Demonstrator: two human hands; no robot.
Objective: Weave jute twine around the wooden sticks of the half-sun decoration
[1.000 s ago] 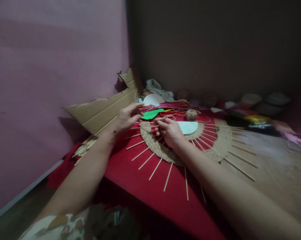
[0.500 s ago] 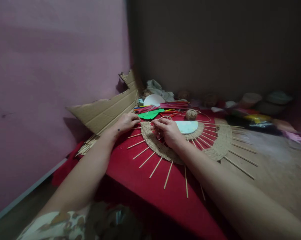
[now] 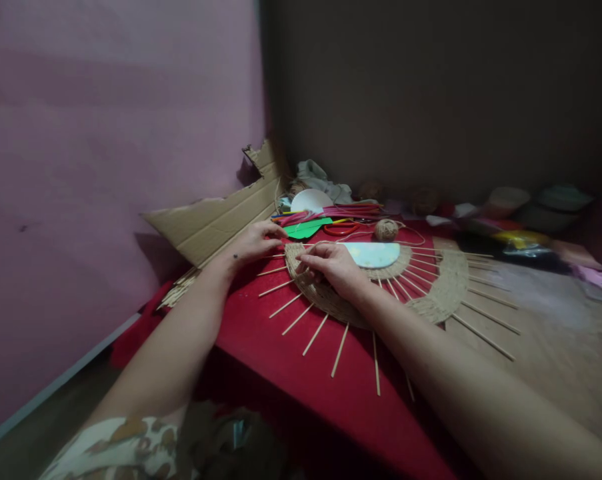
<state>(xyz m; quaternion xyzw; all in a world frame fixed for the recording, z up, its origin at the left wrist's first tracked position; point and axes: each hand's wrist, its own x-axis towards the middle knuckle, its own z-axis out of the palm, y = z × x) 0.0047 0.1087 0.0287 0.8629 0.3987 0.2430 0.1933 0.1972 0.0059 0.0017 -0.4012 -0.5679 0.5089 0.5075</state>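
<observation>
A half-round piece of woven twine point(image 3: 448, 283) with thin sticks fanning outward lies on the red cloth point(image 3: 275, 353). Its straight side faces away, with a pale blue half disc point(image 3: 373, 254) at the centre. At the left end of the woven band, my left hand point(image 3: 258, 241) has its fingertips by the outermost stick, thumb and fingers slightly apart. My right hand point(image 3: 331, 263) is over the band just beside it, fingers bent and pinched together; what they hold is too small to make out. Behind the half disc sits a ball of twine point(image 3: 386, 230), its loose strand trailing on the cloth.
Cardboard point(image 3: 221, 223) leans on the pink wall at the left, above a bundle of sticks point(image 3: 179, 288). Behind the hands lie a green sheet point(image 3: 308, 228), red-handled scissors point(image 3: 338, 229), pink strips and a white disc point(image 3: 311, 201). Bags and containers stand back right.
My right hand has shifted down and slightly left over the woven band, uncovering the scissors' red handle. My left hand's fingers have lifted and parted a little. The view has shifted slightly.
</observation>
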